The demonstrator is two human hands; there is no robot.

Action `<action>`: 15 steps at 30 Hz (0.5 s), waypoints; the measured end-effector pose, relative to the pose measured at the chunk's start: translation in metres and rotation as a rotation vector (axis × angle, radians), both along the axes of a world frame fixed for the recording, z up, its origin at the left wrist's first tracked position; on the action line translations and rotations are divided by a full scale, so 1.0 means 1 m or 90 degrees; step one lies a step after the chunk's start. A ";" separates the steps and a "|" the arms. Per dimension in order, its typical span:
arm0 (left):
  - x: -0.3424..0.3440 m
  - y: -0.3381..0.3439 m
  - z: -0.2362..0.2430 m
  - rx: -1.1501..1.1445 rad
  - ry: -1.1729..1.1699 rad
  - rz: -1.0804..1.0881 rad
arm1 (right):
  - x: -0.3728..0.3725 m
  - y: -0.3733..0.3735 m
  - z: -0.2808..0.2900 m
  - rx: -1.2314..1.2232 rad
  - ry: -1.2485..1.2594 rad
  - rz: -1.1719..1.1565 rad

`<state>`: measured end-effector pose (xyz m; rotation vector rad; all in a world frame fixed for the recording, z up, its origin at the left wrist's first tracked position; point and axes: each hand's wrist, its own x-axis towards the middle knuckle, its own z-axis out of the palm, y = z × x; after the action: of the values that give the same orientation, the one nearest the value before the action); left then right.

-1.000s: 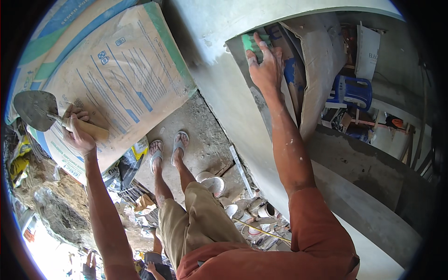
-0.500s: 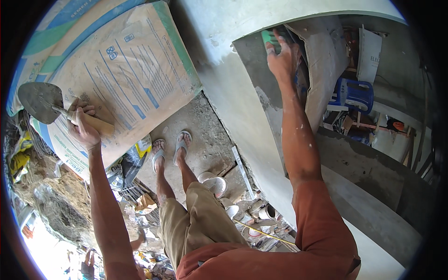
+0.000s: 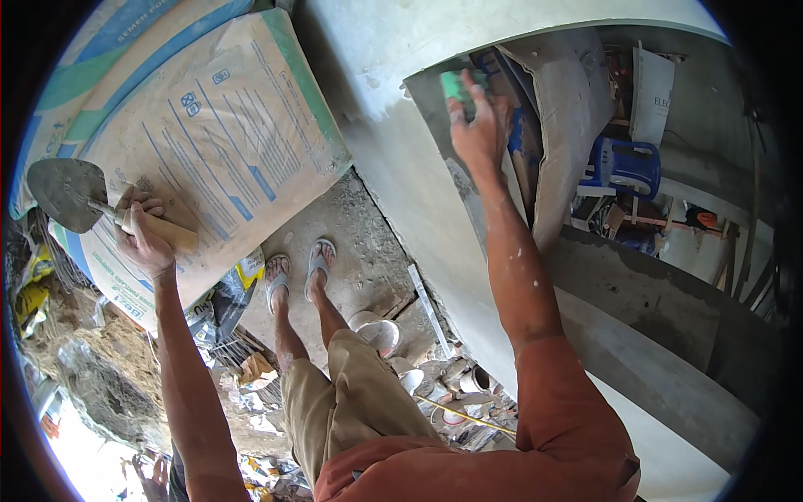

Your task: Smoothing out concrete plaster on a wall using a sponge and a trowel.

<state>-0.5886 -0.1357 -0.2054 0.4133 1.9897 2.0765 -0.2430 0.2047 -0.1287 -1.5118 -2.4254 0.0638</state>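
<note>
My left hand (image 3: pixel 147 239) is closed round the wooden handle of a trowel (image 3: pixel 69 196), whose grey, cement-smeared blade points left. Hand and trowel are over a large paper cement bag (image 3: pixel 242 109) with blue and green bands. At the upper right, my right hand (image 3: pixel 483 138) grips a green sponge-like pad (image 3: pixel 452 87), slightly blurred. The pad is against the damp grey plaster strip (image 3: pixel 431 102) along the inner edge of a curved wall opening. My fingers partly cover the pad, so its full shape is hidden.
A pale plastered wall (image 3: pixel 381 125) slopes beside me. Inside the opening are a cardboard sheet (image 3: pixel 560 125) and a blue plastic chair (image 3: pixel 627 167). White buckets (image 3: pixel 382 337), a straight metal strip (image 3: pixel 431 309) and rubble lie near my sandalled feet (image 3: pixel 318 266).
My right hand and the green pad have shifted left and slightly down along the grey plaster strip. My left hand still holds the trowel; the whole view has shifted a little.
</note>
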 end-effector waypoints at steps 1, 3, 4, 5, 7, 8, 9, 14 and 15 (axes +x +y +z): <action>-0.001 0.002 0.000 0.002 0.008 -0.002 | 0.004 0.020 -0.003 0.051 0.012 -0.012; -0.003 0.004 -0.003 0.001 0.015 -0.006 | -0.005 0.047 0.002 0.069 -0.018 -0.047; -0.003 0.001 -0.003 0.002 0.010 -0.009 | -0.007 0.052 0.003 0.080 -0.050 -0.076; -0.002 -0.001 -0.004 0.004 0.004 -0.013 | -0.006 0.053 0.003 0.075 -0.038 -0.077; -0.003 -0.002 -0.004 0.002 0.001 -0.010 | 0.003 0.033 0.002 0.055 -0.045 -0.063; -0.006 -0.003 -0.003 0.002 0.001 -0.008 | 0.004 0.026 -0.001 0.036 -0.048 -0.050; -0.007 -0.004 -0.001 -0.001 0.007 -0.006 | 0.003 0.028 -0.006 0.033 -0.043 -0.048; -0.003 0.004 -0.004 0.019 -0.001 -0.008 | 0.003 0.059 0.002 0.088 -0.020 0.004; -0.002 0.004 -0.006 0.021 -0.004 -0.011 | 0.011 0.048 0.004 0.102 -0.029 0.037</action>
<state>-0.5909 -0.1313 -0.2109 0.4271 1.9440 2.0998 -0.2315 0.2532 -0.1243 -1.3867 -2.4454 -0.1520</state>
